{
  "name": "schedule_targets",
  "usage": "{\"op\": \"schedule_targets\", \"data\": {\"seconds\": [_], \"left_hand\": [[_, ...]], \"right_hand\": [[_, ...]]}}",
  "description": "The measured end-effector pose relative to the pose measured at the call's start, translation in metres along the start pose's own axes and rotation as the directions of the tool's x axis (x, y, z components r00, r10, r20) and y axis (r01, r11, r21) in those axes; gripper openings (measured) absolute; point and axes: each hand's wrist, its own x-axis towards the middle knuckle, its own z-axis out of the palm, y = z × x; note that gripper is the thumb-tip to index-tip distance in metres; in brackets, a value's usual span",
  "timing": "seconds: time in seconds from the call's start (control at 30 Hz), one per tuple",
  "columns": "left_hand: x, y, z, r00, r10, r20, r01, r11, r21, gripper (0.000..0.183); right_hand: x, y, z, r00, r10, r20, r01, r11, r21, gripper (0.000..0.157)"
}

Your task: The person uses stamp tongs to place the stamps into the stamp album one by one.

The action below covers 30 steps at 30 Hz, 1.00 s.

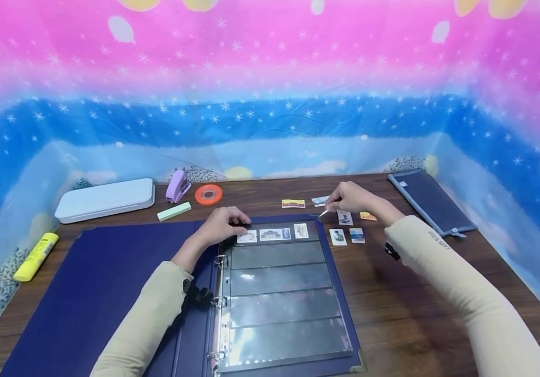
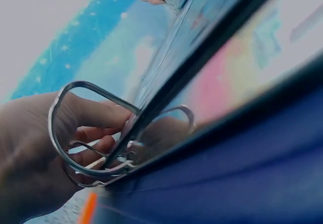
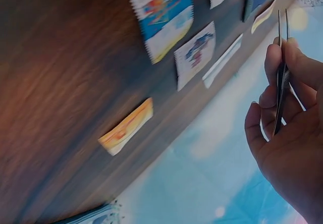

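Note:
A stamp album lies open, its ring-bound black page showing clear pocket strips. Along the top strip sit a pale stamp, a wide stamp with a building and an upright stamp. My left hand rests at the page's top left corner, thumb by the pale stamp, fingers relaxed near the top edge. Beyond the album's upper right corner, my right hand pinches metal tweezers. Their tips stand apart with nothing between them. Several loose stamps lie below that hand, including a portrait stamp and a blue stamp.
Along the back are a white case, a purple stapler, a pale green block and an orange tape roll. A yellow glue stick lies left of the album cover. A dark pouch lies back right.

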Motion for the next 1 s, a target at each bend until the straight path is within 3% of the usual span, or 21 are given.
{"op": "schedule_targets", "data": {"seconds": [0.2, 0.4, 0.53, 0.77, 1.0], "left_hand": [[-0.012, 0.015, -0.004, 0.995, 0.096, -0.01, -0.094, 0.985, 0.143, 0.031], [-0.035, 0.023, -0.002, 0.985, 0.158, 0.072, -0.172, 0.946, 0.276, 0.032], [-0.042, 0.023, 0.002, 0.981, 0.171, 0.097, -0.194, 0.92, 0.34, 0.031], [-0.046, 0.019, 0.01, 0.992, 0.098, 0.084, -0.116, 0.96, 0.254, 0.024], [-0.048, 0.038, 0.018, 0.999, 0.017, 0.05, -0.031, 0.956, 0.291, 0.019]], "right_hand": [[-0.018, 0.012, -0.001, 0.999, 0.03, -0.011, -0.03, 0.999, -0.022, 0.018], [-0.03, 0.024, 0.003, 0.999, 0.046, 0.002, -0.045, 0.995, -0.084, 0.018], [-0.034, 0.028, 0.005, 0.999, 0.048, -0.002, -0.048, 0.993, -0.111, 0.016], [-0.033, 0.027, 0.01, 1.0, 0.024, 0.018, -0.023, 0.995, -0.095, 0.016], [-0.036, 0.027, 0.007, 0.999, 0.013, 0.043, -0.008, 0.995, -0.104, 0.016]]}}
